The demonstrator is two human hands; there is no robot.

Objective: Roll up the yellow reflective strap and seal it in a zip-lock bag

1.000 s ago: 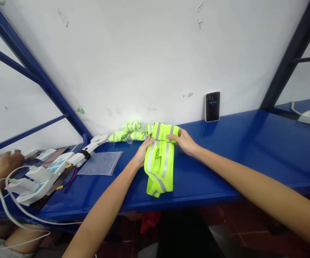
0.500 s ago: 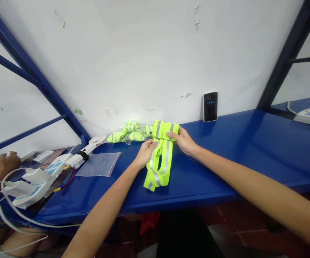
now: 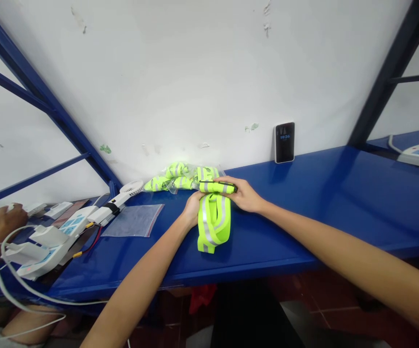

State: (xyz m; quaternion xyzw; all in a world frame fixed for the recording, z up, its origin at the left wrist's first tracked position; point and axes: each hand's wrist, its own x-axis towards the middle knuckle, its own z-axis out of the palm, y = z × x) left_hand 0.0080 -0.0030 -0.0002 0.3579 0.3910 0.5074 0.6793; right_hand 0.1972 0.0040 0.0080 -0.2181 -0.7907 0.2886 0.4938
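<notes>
While the left hand (image 3: 192,209) at nine o'clock and right hand (image 3: 246,195) at three are closed on the folded neon strap (image 3: 225,224) over the worktop (image 3: 321,183), its loop towards six, even tension should keep the edges aligned.

Long, slim, bare forearms (image 3: 321,246); slender bare hands (image 3: 248,196).

from here the surface (image 3: 296,222) looks glossy blue. a dark-screened device (image 3: 284,143) stands upright at its back edge, towards the right. left of that lie clear-bagged neon bands (image 3: 176,170), a white fan (image 3: 134,187), a flat clear bag (image 3: 133,221) and a white power strip (image 3: 76,222) loaded with plugs (image 3: 49,235).
</notes>
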